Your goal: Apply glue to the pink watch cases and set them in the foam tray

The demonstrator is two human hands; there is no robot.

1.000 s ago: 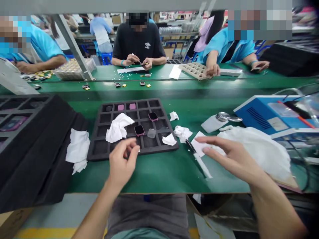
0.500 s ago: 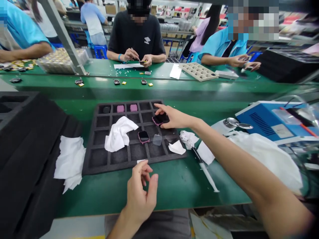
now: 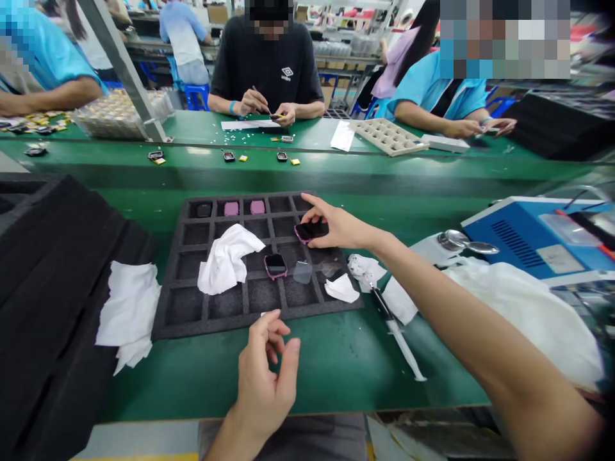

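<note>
A black foam tray (image 3: 187,325) with square compartments lies on the green bench. My right hand (image 3: 336,224) grips a dark-screened watch case with a pink edge (image 3: 305,234) over the tray's right part. Nearer me, another pink watch case (image 3: 275,266) rests on the tray beside a clear film square (image 3: 302,272). A crumpled white cloth (image 3: 229,259) covers some compartments. Two pink pieces (image 3: 231,209) and a black one (image 3: 204,210) sit in the back row. My left hand (image 3: 269,365) is at the tray's front edge, fingers curled but apart, holding nothing.
White wipes (image 3: 129,310) lie left of the tray beside stacked black foam (image 3: 62,307). To the right are a syringe (image 3: 401,346), a metal-topped dispenser (image 3: 451,241), a white bag (image 3: 528,314) and a blue machine (image 3: 523,240). People work across the bench.
The view has shifted slightly. My right hand keeps its hold on the watch case with almost no movement, and my left hand stays at the tray's front edge.
</note>
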